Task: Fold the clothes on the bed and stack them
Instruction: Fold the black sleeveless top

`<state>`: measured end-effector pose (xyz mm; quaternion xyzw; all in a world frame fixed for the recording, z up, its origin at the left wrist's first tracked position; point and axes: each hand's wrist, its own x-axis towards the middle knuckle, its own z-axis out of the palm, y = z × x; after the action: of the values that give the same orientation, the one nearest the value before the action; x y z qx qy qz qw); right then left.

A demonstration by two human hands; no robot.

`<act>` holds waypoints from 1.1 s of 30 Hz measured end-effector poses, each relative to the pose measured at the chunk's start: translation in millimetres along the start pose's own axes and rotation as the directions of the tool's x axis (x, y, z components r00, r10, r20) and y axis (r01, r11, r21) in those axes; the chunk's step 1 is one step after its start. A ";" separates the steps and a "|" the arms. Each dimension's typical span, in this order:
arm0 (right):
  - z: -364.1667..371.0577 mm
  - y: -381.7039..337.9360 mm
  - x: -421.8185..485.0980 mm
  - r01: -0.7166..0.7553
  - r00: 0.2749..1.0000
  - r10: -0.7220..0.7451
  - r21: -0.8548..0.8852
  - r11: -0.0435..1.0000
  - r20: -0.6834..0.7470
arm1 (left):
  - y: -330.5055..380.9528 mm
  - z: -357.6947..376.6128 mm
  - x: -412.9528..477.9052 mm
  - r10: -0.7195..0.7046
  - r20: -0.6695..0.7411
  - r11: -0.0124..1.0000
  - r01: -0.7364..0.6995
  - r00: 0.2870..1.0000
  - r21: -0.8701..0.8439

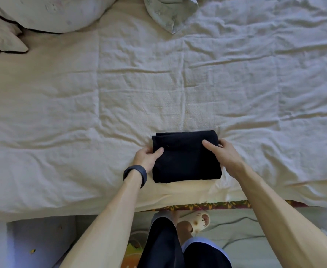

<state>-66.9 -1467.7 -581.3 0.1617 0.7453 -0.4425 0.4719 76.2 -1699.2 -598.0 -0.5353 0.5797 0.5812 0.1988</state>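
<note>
A black garment (186,161), folded into a compact rectangle, lies on the white bedsheet (120,105) close to the bed's near edge. My left hand (147,158) grips its left side, thumb on top and fingers tucked underneath; a dark band sits on that wrist. My right hand (221,153) grips the right side the same way, thumb lying on the cloth and fingers curled round the edge. The layers of the fold show along the far edge.
Two pillows (42,14) lie at the bed's far left. A pale patterned cloth (168,14) is crumpled at the top centre. The bed's near edge (197,206) runs just below the garment. My legs and a cream slipper (197,222) stand on the floor.
</note>
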 end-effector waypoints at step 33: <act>-425.0 -48.4 -542.7 0.879 0.447 -0.598 0.203 0.432 -0.665 | 365.2 252.9 -560.2 0.755 0.576 0.540 -0.795 0.313 -0.276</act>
<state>-64.2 -1053.6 -28.1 0.0314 0.6756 -0.7342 -0.0586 -139.1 -1347.5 -13.9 0.0466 0.6756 0.7297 0.0945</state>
